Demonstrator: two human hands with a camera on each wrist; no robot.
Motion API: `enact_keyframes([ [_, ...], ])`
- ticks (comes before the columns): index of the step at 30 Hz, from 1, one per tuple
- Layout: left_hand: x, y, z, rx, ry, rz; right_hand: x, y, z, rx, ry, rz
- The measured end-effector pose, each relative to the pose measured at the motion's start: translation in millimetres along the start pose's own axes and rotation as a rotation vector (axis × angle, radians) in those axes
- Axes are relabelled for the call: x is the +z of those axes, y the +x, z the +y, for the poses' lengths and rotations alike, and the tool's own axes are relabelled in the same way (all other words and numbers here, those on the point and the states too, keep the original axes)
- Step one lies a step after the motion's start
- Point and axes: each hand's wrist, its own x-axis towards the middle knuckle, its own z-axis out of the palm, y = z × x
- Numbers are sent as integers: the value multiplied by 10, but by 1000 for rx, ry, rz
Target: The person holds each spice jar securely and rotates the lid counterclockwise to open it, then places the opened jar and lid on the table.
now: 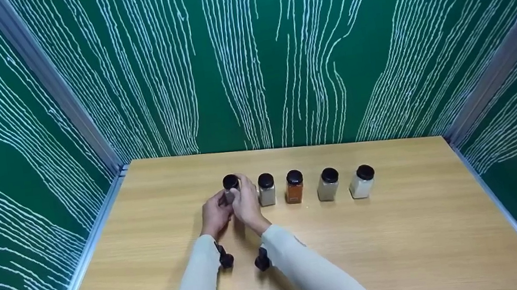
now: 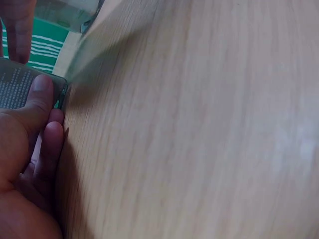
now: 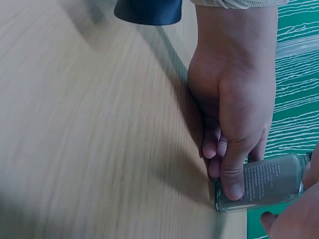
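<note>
At the left end of a row, a square glass spice jar with a black lid stands on the wooden table. My left hand grips its lower part, the thumb pressed across the printed label, as the right wrist view shows on the jar. Around its upper part curls my right hand, fingers behind and thumb in front. Part of the lid is covered in the head view. Just right of my right hand stands a second jar with greyish contents.
Further right along the row are a jar of orange-red powder, a greyish-beige jar and a jar with whitish contents. Green walls with white wavy lines enclose the table at the back and sides.
</note>
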Motion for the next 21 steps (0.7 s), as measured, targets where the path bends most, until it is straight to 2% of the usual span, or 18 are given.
enact_keyframes([
  [6, -19, 1, 5, 16, 95, 7, -16, 15, 2, -4, 11, -29],
  [14, -17, 4, 3, -2, 43, 2, -55, 31, -41, 2, 20, -42],
  [21, -14, -3, 2, -4, 41, 5, -70, 26, -66, 2, 11, -40],
])
